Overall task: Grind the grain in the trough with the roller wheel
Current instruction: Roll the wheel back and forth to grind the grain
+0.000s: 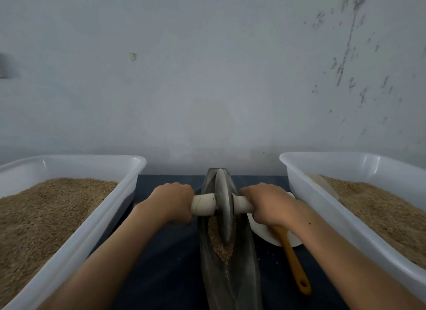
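A long dark metal trough [242, 275] runs away from me along the middle of the dark blue cloth. Brown grain [219, 243] lies in its groove. A grey roller wheel [224, 206] stands upright in the groove, toward the far half of the trough. A pale axle handle [204, 204] sticks out on both sides of the wheel. My left hand [171, 202] grips the left end of the handle. My right hand [268, 203] grips the right end.
A white tub [96, 219] full of grain stands at the left, another white tub [322, 208] at the right. A white bowl [265, 233] with an orange-handled utensil [294, 261] sits just right of the trough. A grey wall rises close behind.
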### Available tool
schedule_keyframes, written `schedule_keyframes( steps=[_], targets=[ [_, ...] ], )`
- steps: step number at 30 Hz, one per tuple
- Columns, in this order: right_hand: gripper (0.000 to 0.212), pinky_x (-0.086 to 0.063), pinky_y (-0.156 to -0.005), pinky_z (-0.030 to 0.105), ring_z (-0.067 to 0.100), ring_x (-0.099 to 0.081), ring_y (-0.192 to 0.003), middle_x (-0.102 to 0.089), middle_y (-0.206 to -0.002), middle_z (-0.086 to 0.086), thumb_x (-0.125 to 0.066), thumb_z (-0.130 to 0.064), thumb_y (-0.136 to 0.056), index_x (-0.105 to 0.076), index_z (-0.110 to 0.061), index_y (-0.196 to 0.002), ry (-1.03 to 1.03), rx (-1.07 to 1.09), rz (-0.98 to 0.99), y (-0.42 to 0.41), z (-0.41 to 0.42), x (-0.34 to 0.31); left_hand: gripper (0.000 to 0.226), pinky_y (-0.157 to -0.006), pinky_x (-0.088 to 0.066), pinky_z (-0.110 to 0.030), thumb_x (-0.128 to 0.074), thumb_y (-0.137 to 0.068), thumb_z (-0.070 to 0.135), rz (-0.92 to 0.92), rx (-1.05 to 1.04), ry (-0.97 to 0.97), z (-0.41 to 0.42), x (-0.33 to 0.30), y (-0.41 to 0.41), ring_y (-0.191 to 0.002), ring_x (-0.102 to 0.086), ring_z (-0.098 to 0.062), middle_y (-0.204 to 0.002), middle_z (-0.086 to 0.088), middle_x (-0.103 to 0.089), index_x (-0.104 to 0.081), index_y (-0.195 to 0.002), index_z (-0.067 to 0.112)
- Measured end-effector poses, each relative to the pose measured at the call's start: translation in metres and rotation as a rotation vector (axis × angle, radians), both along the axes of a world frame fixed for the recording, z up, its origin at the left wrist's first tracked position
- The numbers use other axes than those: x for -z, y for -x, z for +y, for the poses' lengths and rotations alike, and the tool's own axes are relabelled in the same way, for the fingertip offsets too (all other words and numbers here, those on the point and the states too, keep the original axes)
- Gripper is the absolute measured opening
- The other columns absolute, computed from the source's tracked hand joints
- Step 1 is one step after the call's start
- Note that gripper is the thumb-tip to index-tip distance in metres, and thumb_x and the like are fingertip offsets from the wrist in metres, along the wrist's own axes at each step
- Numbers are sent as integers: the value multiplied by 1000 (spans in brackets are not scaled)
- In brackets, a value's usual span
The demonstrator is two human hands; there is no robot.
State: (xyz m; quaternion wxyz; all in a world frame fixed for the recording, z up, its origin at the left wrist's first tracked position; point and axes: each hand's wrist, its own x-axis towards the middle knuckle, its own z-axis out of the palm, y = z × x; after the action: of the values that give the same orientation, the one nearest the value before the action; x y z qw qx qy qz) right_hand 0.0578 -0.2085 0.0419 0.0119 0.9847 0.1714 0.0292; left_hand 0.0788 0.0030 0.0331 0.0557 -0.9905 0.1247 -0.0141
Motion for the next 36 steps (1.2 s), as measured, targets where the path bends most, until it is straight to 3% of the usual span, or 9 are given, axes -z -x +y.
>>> schedule_keyframes(
  steps=[5,10,13,16,21,24,27,32,36],
  targets=[
    [31,-36,-70,29,24,-57,-97,-58,-110,8,-51,-7,-87,-53,-15,-117,57,14,38,6,4,-6,48,-74,-45,-28,-74,-74,29,160,-34,45,1,-1,1,-85,-56,-16,-102,-2,-62,-56,-116,17],
    [18,-31,-75,31,25,-55,-96,-58,-102,4,-48,-9,-87,-42,-20,-100,1,23,-159,1,5,8,31,-68,-38,-29,-64,-80,29,-168,-31,24,-3,7,0,-89,-58,-19,-101,0,-62,-55,-109,20],
    [24,-29,-76,34,24,-52,-96,-56,-102,0,-49,-9,-85,-31,-23,-92,-32,26,-283,-6,2,19,21,-66,-34,-28,-58,-85,29,-381,-11,45,-7,12,0,-90,-59,-19,-100,1,-61,-52,-104,22],
    [25,-28,-74,34,24,-52,-95,-55,-101,0,-49,-9,-85,-30,-23,-92,-47,17,-319,-9,-1,24,20,-65,-35,-27,-57,-86,30,-453,8,51,-8,15,-1,-88,-59,-18,-98,2,-62,-50,-103,23],
    [22,-30,-73,32,26,-55,-98,-59,-105,5,-51,-10,-85,-43,-20,-103,25,-11,-199,-5,2,11,34,-72,-42,-27,-64,-81,30,-137,20,48,1,6,-2,-92,-60,-17,-103,1,-63,-56,-112,22],
    [34,-37,-72,31,26,-58,-99,-60,-110,8,-53,-11,-85,-53,-18,-118,47,-1,-34,-1,4,-2,43,-72,-44,-28,-71,-75,28,92,2,79,3,0,0,-87,-58,-17,-100,-1,-63,-57,-114,18],
    [34,-41,-69,29,23,-60,-94,-61,-107,7,-55,-11,-84,-56,-16,-118,53,6,55,1,3,-6,46,-71,-43,-28,-73,-74,27,164,4,74,2,-3,0,-86,-57,-18,-100,-2,-63,-57,-115,17],
    [22,-34,-69,30,25,-57,-94,-59,-105,6,-52,-11,-85,-52,-16,-107,24,41,-69,0,5,3,37,-67,-40,-29,-68,-76,31,-23,-7,45,1,2,-3,-78,-53,-15,-85,5,-54,-57,-110,20],
    [23,-30,-75,34,27,-55,-98,-58,-105,3,-50,-11,-87,-43,-18,-108,43,39,-295,-8,6,17,25,-67,-35,-30,-59,-82,31,-299,6,50,-1,10,-5,-90,-59,-20,-99,1,-62,-55,-105,24]
  ],
)
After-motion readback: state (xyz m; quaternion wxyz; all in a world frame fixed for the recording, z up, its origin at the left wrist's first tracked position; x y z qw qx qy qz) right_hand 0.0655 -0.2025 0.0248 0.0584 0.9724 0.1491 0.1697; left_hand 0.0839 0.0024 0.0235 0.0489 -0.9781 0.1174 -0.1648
